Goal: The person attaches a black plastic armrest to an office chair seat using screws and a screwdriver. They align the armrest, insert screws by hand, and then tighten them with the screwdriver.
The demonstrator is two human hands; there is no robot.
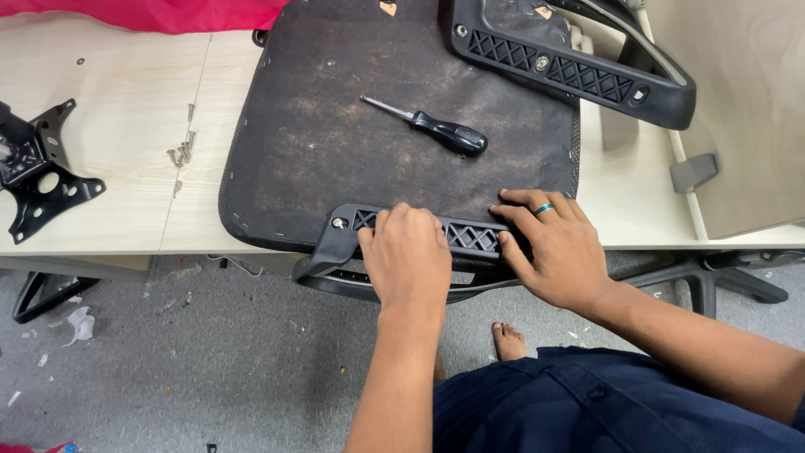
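Note:
An upturned office chair seat [335,143] with dark, worn fabric lies on the light wooden table [109,168]. A black plastic armrest [344,243] with a lattice pattern sits along its near edge. My left hand [407,256] presses flat on the middle of this armrest. My right hand [549,243], with a ring, rests on the armrest's right end, fingers spread over it. A black-handled screwdriver [436,127] lies on the seat beyond both hands. A second black armrest [579,71] is at the seat's far right edge.
Several loose screws [182,149] lie on the table left of the seat. A black metal bracket plate [38,168] sits at the table's left edge. A grey panel [738,109] stands at right. A chair base [713,281] and scraps lie on the grey floor.

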